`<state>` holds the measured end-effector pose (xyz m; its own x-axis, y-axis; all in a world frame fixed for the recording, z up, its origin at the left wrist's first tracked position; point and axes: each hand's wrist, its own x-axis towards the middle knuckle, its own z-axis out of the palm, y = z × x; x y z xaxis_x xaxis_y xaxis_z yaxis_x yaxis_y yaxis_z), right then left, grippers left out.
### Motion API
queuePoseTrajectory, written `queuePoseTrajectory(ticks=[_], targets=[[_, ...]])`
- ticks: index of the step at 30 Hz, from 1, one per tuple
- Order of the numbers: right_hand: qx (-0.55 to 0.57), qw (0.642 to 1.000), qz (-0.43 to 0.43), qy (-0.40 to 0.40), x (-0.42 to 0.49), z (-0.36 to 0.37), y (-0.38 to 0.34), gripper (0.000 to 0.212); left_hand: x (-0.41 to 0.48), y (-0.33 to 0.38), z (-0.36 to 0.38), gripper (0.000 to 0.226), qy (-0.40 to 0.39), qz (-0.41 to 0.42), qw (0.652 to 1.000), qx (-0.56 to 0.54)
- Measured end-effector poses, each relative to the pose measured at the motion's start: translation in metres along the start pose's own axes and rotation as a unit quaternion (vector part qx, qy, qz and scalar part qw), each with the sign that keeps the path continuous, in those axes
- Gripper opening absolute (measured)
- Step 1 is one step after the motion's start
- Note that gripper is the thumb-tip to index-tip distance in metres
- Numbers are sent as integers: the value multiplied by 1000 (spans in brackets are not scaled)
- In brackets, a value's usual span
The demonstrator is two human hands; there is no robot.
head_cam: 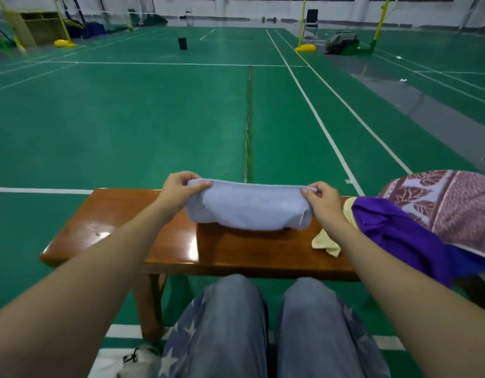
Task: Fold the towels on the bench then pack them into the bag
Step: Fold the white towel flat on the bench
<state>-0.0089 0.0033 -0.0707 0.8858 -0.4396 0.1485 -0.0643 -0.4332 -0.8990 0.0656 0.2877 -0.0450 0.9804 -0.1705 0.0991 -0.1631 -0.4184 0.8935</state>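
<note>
- Light blue towel (247,207) is folded over and held above the middle of the wooden bench (118,227). Its top edge is stretched level between both hands and its rounded lower fold is down at the bench top.
- Left hand (181,188) pinches the towel's upper left corner, thumb on the near side and fingers curled over the far side.
- Right hand (322,201) pinches the upper right corner in the same way, fingers closed tight on the cloth.
- On the right of the bench lies a heap: a pale yellow cloth (327,242) just beside the right wrist, a purple cloth (399,236) beyond it, and a maroon-and-white patterned towel (448,205) on top at the far right.
- Knees in star-printed jeans (225,323) sit at the bench's near edge.
- A white object (132,360) lies on the floor near left, by the bench leg. I cannot tell what it is.
- Far off on the green court floor (126,118) stands a black cylinder (182,42).
</note>
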Motion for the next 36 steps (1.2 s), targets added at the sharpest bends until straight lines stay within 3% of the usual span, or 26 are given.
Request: queuePoseTrajectory(ticks=[5,13,18,21,29,31,36], targets=[[-44,996,62,-44,-32,14,47,6,-30,-40,19,19,-52,-80,995,9],[-73,990,113,-31,-25,30,60,5,-14,-68,36,18,-20,-156,988,2],[-99,989,111,4,-4,44,58,9,9,-83,41,23,24,-163,986,5],[-123,986,113,9,9,56,62,12,23,-94,43,38,54,-153,986,33],[-240,965,102,19,30,74,78,21,38,-115,56,33,62,-118,960,247],[-255,962,96,31,30,72,80,30,39,-119,58,41,67,-107,954,270],[-255,959,101,-67,23,60,76,55,27,-119,54,51,28,-107,962,248]])
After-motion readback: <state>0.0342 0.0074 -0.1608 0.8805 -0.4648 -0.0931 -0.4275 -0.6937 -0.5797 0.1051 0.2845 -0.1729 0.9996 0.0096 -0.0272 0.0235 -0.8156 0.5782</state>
